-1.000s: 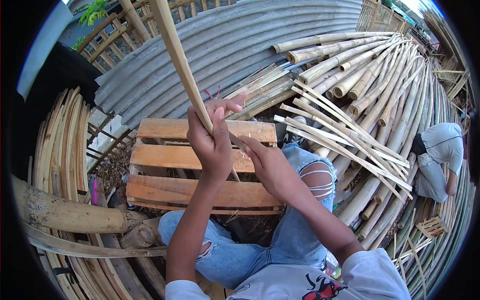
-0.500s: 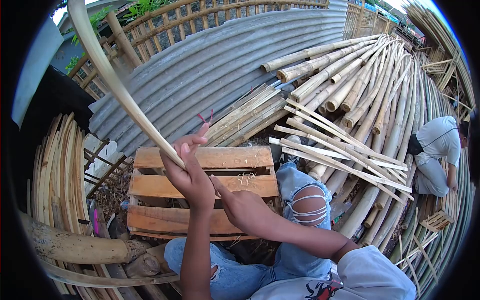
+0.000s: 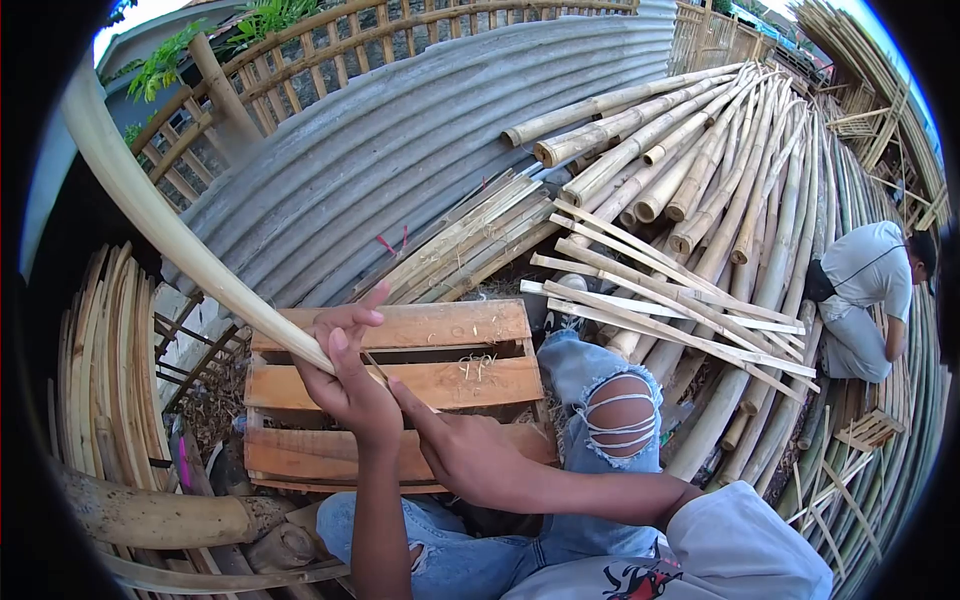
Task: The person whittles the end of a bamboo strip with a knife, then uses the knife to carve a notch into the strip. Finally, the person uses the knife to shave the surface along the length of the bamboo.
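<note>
A long pale bamboo strip [image 3: 200, 250] slants from the upper left down across my lap. My left hand [image 3: 350, 385] is wrapped round it near its lower end, with some fingers raised. Just right of that, my right hand [image 3: 470, 455] is closed at the strip's end, its index finger stretched along the strip. A thin, dark, knife-like tool [image 3: 373, 364] shows between the two hands; its handle is hidden in my right hand. Beneath the hands stands a slatted wooden crate [image 3: 400, 383] with curled shavings [image 3: 478, 367] on top.
Split strips [image 3: 680, 290] lie crossed at the right over a big pile of bamboo poles [image 3: 700, 190]. More strips [image 3: 110, 350] stand at the left above a thick bamboo pole [image 3: 160, 510]. Corrugated sheeting [image 3: 400, 130] runs behind. A person [image 3: 865, 290] crouches at far right.
The view has shifted slightly. The strip's upper end has swung left and lower, and both hands have moved a little left and down with it. My grips look the same.
</note>
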`<control>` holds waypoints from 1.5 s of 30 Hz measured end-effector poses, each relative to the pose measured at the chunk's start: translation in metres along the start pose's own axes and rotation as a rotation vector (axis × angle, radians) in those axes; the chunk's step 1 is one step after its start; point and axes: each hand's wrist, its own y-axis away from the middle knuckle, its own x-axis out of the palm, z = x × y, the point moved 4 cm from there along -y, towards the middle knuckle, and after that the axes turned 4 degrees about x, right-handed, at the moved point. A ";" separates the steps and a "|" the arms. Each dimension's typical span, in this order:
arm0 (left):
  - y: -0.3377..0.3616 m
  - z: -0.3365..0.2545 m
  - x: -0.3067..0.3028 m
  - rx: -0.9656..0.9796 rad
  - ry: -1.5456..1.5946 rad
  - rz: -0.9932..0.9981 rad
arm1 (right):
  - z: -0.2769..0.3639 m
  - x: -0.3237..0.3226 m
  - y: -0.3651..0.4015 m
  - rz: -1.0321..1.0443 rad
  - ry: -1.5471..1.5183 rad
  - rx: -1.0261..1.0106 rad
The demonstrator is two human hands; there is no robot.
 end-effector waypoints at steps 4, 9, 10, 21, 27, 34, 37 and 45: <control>0.001 0.003 -0.001 -0.005 0.043 0.000 | -0.027 0.010 0.002 0.203 0.026 0.150; 0.007 -0.002 0.011 0.032 0.162 0.059 | -0.007 -0.001 0.010 0.051 -0.044 0.095; 0.006 -0.002 0.006 0.035 0.145 0.068 | -0.017 0.007 0.012 0.052 -0.061 0.088; -0.003 0.006 -0.014 0.043 -0.031 -0.045 | -0.040 0.030 0.014 0.123 -0.209 0.079; -0.001 0.003 -0.019 0.038 -0.067 -0.059 | -0.024 0.026 0.015 0.108 -0.205 0.087; 0.001 0.006 -0.005 0.028 -0.061 -0.057 | -0.012 0.017 0.017 0.166 -0.153 0.132; -0.003 0.013 -0.011 0.027 0.003 -0.027 | -0.030 0.023 0.015 0.238 -0.183 0.231; -0.002 0.012 0.007 0.092 0.064 0.055 | -0.041 0.025 0.024 0.196 -0.205 0.324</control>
